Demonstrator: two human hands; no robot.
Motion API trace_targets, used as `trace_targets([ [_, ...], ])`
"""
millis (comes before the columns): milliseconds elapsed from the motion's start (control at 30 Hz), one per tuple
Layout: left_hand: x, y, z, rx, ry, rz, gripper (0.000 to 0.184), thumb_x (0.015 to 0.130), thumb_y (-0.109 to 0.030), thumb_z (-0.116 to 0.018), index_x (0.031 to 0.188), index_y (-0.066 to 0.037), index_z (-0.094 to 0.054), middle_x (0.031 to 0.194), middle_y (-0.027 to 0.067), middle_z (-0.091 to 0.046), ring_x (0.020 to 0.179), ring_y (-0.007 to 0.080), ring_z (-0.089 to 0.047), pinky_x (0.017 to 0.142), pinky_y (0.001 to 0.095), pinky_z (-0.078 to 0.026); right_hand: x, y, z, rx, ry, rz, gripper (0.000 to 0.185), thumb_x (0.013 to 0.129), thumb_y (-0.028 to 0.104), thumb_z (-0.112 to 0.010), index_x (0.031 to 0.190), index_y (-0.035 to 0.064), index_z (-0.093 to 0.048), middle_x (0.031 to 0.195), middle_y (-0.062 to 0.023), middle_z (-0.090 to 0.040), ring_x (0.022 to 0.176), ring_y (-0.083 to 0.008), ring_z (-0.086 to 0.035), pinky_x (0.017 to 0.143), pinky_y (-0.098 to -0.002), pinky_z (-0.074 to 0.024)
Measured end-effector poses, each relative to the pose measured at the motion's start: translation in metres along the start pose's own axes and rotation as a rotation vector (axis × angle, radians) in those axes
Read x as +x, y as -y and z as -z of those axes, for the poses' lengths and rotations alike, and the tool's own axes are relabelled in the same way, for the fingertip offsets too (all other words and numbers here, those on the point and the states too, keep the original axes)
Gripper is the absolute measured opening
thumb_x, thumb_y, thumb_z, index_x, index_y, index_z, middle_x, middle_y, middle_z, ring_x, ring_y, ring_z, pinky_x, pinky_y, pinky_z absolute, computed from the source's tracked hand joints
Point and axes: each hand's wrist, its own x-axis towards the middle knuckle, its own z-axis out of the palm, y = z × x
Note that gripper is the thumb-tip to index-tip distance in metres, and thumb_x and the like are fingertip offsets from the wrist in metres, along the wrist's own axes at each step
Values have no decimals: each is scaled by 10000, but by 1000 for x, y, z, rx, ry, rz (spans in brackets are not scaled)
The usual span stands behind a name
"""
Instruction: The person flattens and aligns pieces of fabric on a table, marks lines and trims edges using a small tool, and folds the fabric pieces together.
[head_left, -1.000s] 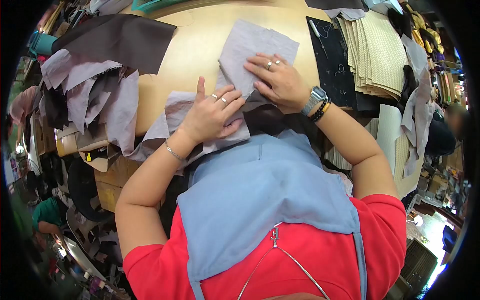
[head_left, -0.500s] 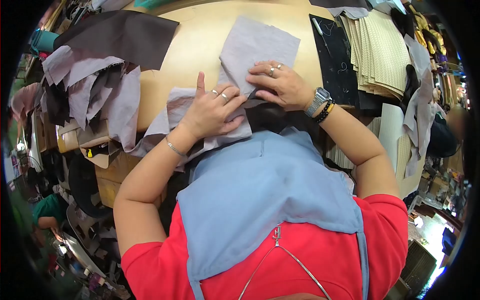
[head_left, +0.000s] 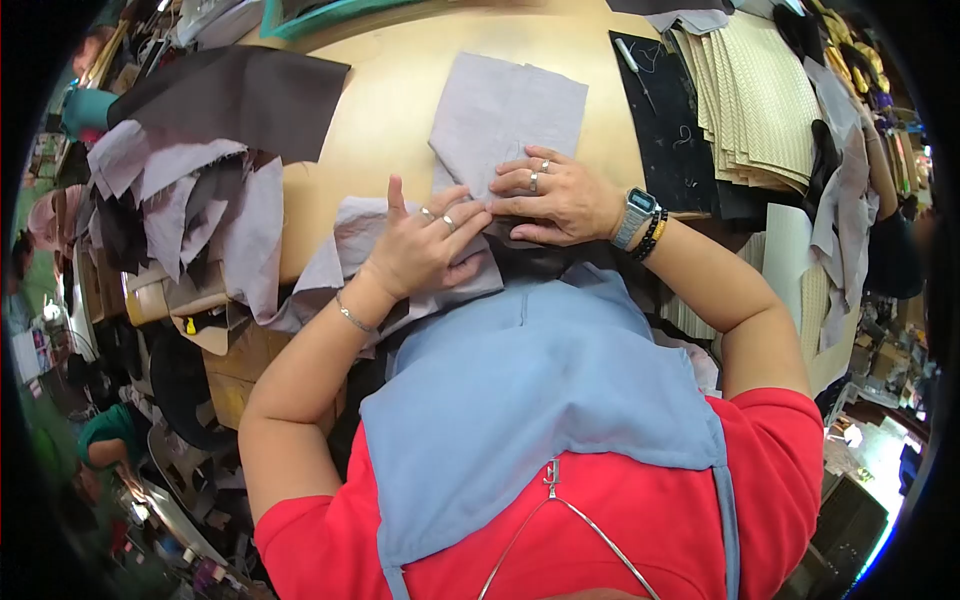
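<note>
A pale lilac-grey piece of fabric [head_left: 505,105] lies on the pale tabletop, partly folded at its near edge. My left hand [head_left: 425,235] is open over a crumpled part of the same-coloured fabric, its little finger raised and its fingertips touching the fold. Opposite it, my right hand [head_left: 560,200] rests palm down, fingers stretched across the near part of the fabric, thumb lower by the table edge. The fingertips of both hands almost meet. What lies under the palms is hidden.
Dark sheet material [head_left: 235,95] and lilac scraps [head_left: 255,220] hang at the left. To the right, a black mat [head_left: 655,120] carries a white-handled awl [head_left: 630,62] and loose thread, beside a stack of cream textured sheets [head_left: 750,100]. A teal-edged item [head_left: 290,20] is at the back.
My right hand has flattened and its thumb has swung down toward the table edge, off the dark spot seen before. My left hand stays by the fold. The whole view has shifted slightly.
</note>
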Motion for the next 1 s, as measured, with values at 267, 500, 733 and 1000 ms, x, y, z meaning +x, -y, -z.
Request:
trace_targets([
  [267,3,0,1,-39,-4,10,432,739,-426,-728,1116,-222,-672,1150,-89,-643,1164,119,-570,1129,693,100,-2,-52,10,-85,-84,-204,387,887,331,-656,1209,117,-646,1238,-102,-607,1137,-293,-588,1010,-436,-443],
  [500,4,1,1,-47,-3,-4,443,742,-432,-730,1116,-202,-676,1138,-78,-640,1143,113,-577,1120,706,106,9,-89,26,-235,-41,-371,387,892,324,-631,1196,85,-640,1248,-95,-614,1153,-269,-578,1022,-425,-414],
  [733,4,0,2,-70,3,9,451,733,-426,-734,1112,-190,-671,1133,-69,-642,1121,115,-587,1126,697,102,7,-17,5,84,-22,-18,403,869,306,-676,1211,95,-637,1217,-110,-615,1143,-287,-585,1026,-486,-427],
  [1000,7,0,7,-122,27,25,438,716,-356,-753,1113,-194,-664,1143,-62,-645,1111,129,-597,1160,659,-64,13,-102,21,-162,-116,-396,396,938,379,-571,1217,107,-642,1249,-96,-606,1176,-269,-566,1042,-452,-405],
])
